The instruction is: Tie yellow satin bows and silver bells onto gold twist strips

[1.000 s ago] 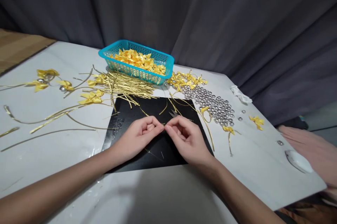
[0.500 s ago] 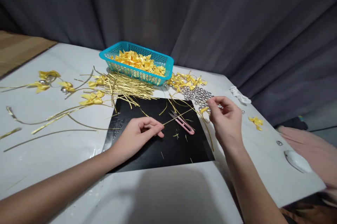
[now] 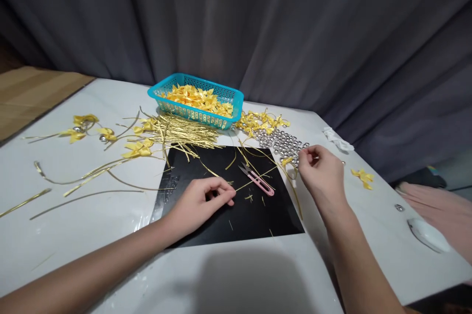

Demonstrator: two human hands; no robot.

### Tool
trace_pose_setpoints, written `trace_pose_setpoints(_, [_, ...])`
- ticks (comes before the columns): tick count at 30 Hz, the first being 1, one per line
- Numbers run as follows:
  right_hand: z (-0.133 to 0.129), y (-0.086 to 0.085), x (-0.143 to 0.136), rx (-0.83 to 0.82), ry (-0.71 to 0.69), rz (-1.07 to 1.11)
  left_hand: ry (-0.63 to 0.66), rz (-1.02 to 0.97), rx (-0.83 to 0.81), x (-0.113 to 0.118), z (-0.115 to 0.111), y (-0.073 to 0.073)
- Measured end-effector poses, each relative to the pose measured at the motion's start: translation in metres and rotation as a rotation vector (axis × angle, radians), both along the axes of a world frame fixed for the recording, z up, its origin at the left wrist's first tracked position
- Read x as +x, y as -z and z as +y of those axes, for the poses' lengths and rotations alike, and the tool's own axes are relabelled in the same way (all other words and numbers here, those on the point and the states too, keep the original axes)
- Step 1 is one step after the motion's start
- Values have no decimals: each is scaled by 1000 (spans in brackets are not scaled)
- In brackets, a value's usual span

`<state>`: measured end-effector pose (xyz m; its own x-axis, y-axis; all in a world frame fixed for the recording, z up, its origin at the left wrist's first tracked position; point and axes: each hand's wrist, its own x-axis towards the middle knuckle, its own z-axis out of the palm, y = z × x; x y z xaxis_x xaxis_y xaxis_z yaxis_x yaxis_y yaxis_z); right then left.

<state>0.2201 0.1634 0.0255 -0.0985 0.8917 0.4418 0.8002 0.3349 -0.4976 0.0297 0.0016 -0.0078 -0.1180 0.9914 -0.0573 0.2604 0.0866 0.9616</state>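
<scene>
Between its thumb and fingers my left hand [image 3: 202,203] pinches a thin gold cord [image 3: 243,186]. That cord slants up to the right above a black mat [image 3: 273,220], crossing over pink thread snips [image 3: 264,187]. My right hand [image 3: 326,178] is raised at the mat's right side with thumb and fingertips together. Whatever those fingertips hold is too small to make out. Just beyond them lies a heap of silver beads [image 3: 285,144]. A yellow ribbon bow [image 3: 286,161] sits beside the right fingertips.
A turquoise basket [image 3: 238,103] of yellow bows stands at the back, with a pile of gold cords [image 3: 190,132] before it. Bows on cords [image 3: 140,147] lie at left. A white computer mouse [image 3: 427,235] and crumpled white tissue [image 3: 337,139] are on the right.
The whole view has shifted, so the table appears lower and slightly to the right. Both hands keep nearly the same pose, and the left still pinches the cord.
</scene>
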Motion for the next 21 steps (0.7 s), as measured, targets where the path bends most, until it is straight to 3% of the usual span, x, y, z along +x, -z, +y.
trace_pose_setpoints(3, [-16, 6, -11, 137, -141, 24, -34, 119, 81, 0, -1, 0])
trace_pose_setpoints(7, [-33, 8, -21, 126, -374, 35, -20, 228, 164, -1, -1, 2])
trace_pose_setpoints(9, [-29, 6, -17, 106, -306, 70, 0, 248, 163, -2, -1, 2])
trace_pose_setpoints(13, [-1, -2, 0, -13, -34, 77, 17, 320, 185, -6, -1, 0])
trace_pose_setpoints(16, [14, -7, 11, -20, 23, 80, 1, 346, 198, -9, -2, 0])
trace_pose_setpoints(21, [19, -3, 17, -16, 31, 62, -35, 320, 189, -9, -2, 3])
